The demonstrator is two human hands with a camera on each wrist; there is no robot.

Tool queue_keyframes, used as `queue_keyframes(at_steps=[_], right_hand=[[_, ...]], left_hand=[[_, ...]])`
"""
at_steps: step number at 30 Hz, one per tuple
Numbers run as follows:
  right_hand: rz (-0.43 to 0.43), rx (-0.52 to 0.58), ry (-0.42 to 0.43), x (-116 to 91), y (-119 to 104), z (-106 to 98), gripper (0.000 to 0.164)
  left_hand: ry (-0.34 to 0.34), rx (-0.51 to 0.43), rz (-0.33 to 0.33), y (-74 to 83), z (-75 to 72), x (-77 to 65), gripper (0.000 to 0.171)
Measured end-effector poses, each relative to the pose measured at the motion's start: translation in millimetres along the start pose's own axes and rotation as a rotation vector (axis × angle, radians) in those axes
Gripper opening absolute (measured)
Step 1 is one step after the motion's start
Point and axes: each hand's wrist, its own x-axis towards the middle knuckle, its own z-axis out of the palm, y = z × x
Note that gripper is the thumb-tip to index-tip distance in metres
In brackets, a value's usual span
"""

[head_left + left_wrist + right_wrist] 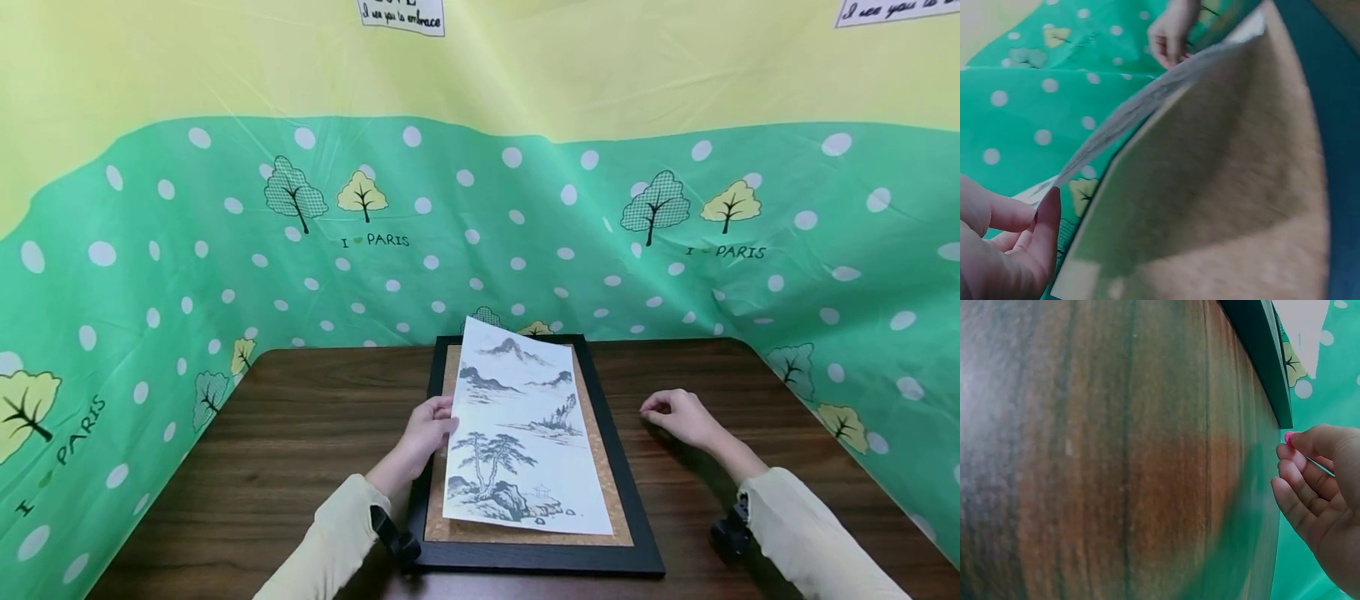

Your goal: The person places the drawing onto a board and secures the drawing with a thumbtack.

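A sheet of paper (pixel 517 433) printed with an ink landscape of mountains and pine trees slants over a cork board (pixel 622 540) in a black frame (pixel 536 560). My left hand (pixel 427 433) pinches its left edge between thumb and fingers. In the left wrist view the paper is seen edge-on, raised off the cork and casting a shadow on it. To the right of the frame, above the table, my right hand (pixel 684 417) pinches a small pink pushpin (pixel 1289 438) between thumb and forefinger. Its point cannot be made out.
The framed board lies on a dark wooden table (pixel 300 450). A green and yellow cloth (pixel 465 208) with dots and trees hangs behind the table and down its sides. Dark wrist cameras (pixel 731 532) sit on both sleeves.
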Motion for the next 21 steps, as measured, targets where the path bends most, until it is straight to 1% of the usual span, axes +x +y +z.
queue_keyframes(at_steps=[6, 12, 15, 21], right_hand=[[0.012, -0.009, -0.009, -2.2, 0.8, 1.1, 0.009], [0.019, 0.014, -0.018, -4.0, 3.3, 2.2, 0.009], [0.023, 0.022, -0.022, -4.5, 4.4, 2.8, 0.009], [0.019, 0.015, -0.008, -5.9, 6.9, 2.9, 0.008]], left_hand=[[0.036, 0.146, 0.006, -13.2, 5.3, -5.1, 0.036], [0.054, 0.231, 0.041, -18.7, 5.9, -7.9, 0.036], [0.059, 0.258, 0.057, -19.8, 4.9, -8.4, 0.037], [0.074, 0.258, 0.071, -23.2, 0.2, -7.5, 0.04]])
